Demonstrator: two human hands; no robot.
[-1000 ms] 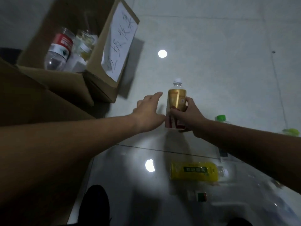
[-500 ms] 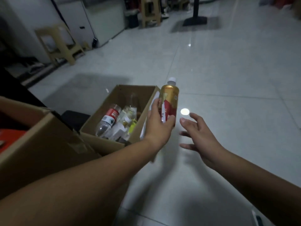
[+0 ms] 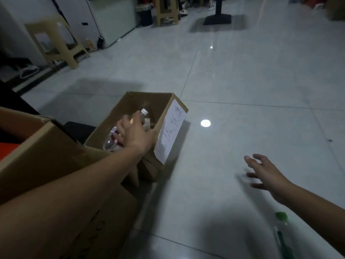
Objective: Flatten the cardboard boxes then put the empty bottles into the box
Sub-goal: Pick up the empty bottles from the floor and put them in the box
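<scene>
An open cardboard box [image 3: 119, 109] with a handwritten paper sheet [image 3: 170, 133] on its right side stands on the tiled floor. Several empty bottles lie inside; one with a white cap [image 3: 144, 111] shows just past my fingers, and a clear one [image 3: 109, 144] lies below my palm. My left hand [image 3: 134, 131] hovers inside the box mouth with fingers loosely spread and nothing visibly gripped. My right hand [image 3: 265, 173] hangs over the bare floor to the right, fingers spread and empty. A green-capped bottle [image 3: 281, 216] lies on the floor at the lower right, partly behind my right forearm.
A larger cardboard box [image 3: 46, 146] stands at my left, under my left forearm. Beige plastic stools [image 3: 56, 40] and white cabinets [image 3: 112, 19] line the far left wall. A black stand base [image 3: 217, 18] sits at the back.
My left hand carried the gold bottle over the box and no longer holds it. My right hand drew back to the right and lower.
</scene>
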